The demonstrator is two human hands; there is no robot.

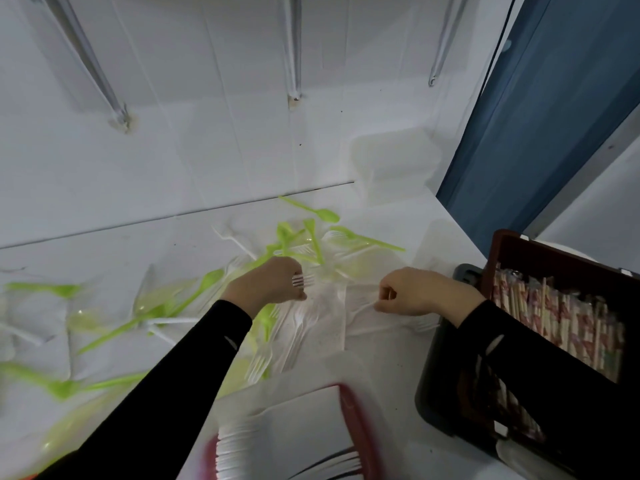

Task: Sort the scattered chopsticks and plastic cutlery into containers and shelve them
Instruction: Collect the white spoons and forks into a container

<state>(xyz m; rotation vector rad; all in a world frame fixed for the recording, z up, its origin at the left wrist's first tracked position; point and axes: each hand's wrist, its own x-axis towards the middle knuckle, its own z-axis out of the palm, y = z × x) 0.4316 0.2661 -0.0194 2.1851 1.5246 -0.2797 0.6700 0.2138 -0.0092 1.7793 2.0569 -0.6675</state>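
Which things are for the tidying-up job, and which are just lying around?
For the job: left hand, gripping a white fork; right hand, pinching a loose fork; scattered green cutlery; red tub of forks; box of wrapped chopsticks.
Just lying about: blue panel; metal wall brackets.

A white counter (391,375) is carrying everything. Green spoons (65,290) are lying scattered across it, well out to the left of the left hand (273,282) and just beyond both hands. White forks (301,323) are lying loose on clear plastic (341,327) between the left hand and the right hand (415,292). Nearer than the hands, a red tray (356,420) is sitting blurred. Right of the right hand, a dark grey tray (433,393) is standing under a brown basket (554,261).
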